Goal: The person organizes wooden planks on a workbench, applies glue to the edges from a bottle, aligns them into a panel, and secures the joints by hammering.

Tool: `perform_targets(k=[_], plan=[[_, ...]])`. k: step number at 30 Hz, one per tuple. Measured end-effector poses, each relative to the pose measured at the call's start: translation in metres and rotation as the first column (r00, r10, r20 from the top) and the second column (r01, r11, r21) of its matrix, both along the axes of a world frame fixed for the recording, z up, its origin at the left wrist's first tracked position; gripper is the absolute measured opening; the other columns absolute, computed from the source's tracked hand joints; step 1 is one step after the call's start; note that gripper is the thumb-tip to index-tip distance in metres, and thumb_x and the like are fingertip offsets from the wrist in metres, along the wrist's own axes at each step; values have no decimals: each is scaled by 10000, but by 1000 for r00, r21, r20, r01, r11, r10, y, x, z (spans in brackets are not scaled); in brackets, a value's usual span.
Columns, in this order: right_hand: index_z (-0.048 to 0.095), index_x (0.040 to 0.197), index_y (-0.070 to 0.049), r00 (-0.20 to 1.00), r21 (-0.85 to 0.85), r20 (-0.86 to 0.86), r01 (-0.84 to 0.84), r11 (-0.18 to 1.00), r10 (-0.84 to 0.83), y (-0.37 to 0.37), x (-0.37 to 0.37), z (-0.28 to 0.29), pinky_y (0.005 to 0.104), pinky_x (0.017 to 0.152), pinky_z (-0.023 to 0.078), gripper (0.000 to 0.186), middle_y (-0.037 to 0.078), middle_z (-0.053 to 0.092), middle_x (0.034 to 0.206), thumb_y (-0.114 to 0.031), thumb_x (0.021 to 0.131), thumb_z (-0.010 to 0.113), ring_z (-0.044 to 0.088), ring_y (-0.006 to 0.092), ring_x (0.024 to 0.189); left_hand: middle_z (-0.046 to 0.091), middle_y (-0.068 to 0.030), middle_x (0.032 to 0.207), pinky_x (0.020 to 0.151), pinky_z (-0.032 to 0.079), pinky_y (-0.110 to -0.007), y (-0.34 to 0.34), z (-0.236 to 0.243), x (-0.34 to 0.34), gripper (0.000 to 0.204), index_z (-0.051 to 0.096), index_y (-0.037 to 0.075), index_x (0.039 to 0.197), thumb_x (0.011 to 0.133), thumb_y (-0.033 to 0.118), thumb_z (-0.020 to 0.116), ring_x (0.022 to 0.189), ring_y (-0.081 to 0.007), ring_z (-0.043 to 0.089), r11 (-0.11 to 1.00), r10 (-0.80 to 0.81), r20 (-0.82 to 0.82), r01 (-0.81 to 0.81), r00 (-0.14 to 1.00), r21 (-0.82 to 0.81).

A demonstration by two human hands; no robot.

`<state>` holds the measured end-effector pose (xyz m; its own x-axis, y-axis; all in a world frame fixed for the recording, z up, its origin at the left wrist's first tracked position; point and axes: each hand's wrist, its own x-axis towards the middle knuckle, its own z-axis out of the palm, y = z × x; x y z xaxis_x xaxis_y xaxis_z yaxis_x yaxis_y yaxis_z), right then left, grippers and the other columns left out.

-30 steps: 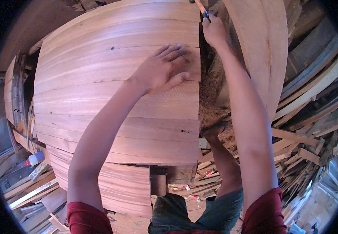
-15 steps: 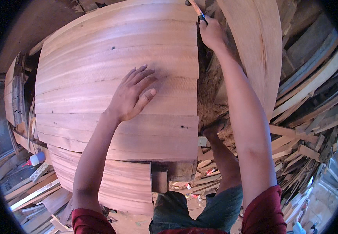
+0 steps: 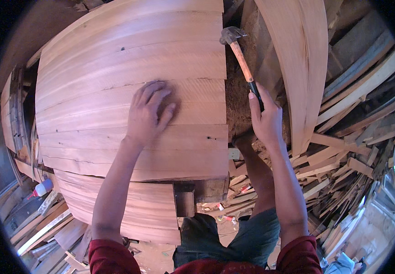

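Observation:
In my right hand [image 3: 267, 119] is a claw hammer [image 3: 241, 60], gripped by the black end of its wooden handle. Its dark metal head points away from me, near the right edge of a broad panel of pale wooden boards [image 3: 83, 98] laid edge to edge. My left hand [image 3: 148, 112] is over the middle of that panel, fingers bent downward and thumb apart, holding nothing. The fingertips look to be at the board surface, though whether they touch is hard to tell.
Below the panel lies a second, smaller layer of boards [image 3: 149, 214]. A long curved plank [image 3: 303, 68] stands to the right, beyond a dark sawdust-covered gap [image 3: 239, 107]. Scrap wood [image 3: 339, 182] is heaped at right. A white bottle with a red tip [image 3: 44, 187] lies at left.
My right hand has come back toward me, bringing the whole hammer into view. My left hand has moved slightly left and its fingers have bent down toward the boards.

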<state>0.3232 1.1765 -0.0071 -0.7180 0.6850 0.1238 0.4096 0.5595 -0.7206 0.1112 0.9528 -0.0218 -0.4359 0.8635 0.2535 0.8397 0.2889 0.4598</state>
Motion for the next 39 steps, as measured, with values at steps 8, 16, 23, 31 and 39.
perform_targets(k=[8,16,23,31,39], plan=[[583,1255,-7,998,64,-58,-32,997,36,17,-10,-6,466,754,532,346,256,672,1002,-223,987,556,651,439,930,583,-194,1271,1141,334,-464,120,0,7,543,604,31,1190,858,458,658,1270,-363,489,900,-435,-159,431,886,-60],[570,1288,-24,990,119,-138,-2,993,18,34,-38,-13,497,666,518,363,287,651,879,-228,988,550,643,462,835,522,-215,1378,1180,275,-435,178,26,-7,1014,510,65,1361,614,706,754,1349,-361,418,653,-690,-14,614,724,-443],[548,1317,-9,992,73,116,-60,995,51,42,-40,1,536,628,494,399,296,622,736,-245,997,516,640,469,720,529,-206,1369,1176,278,-419,180,2,-15,1058,511,66,1358,565,713,775,1345,-360,421,678,-660,-20,584,751,-446],[541,1322,-25,987,99,158,-41,994,25,38,-39,-10,558,662,501,400,289,637,770,-259,1002,492,638,477,736,551,-198,1336,1160,303,-421,177,11,-7,1076,522,81,1354,519,701,798,1317,-367,442,704,-635,-5,576,773,-415],[508,1360,-21,998,3,31,45,999,-45,39,-85,15,548,862,487,434,320,640,981,-276,1011,468,608,481,991,566,-212,1310,1143,323,-433,174,6,-16,1066,526,100,1357,512,685,810,1296,-387,452,709,-647,-6,598,762,-374]])
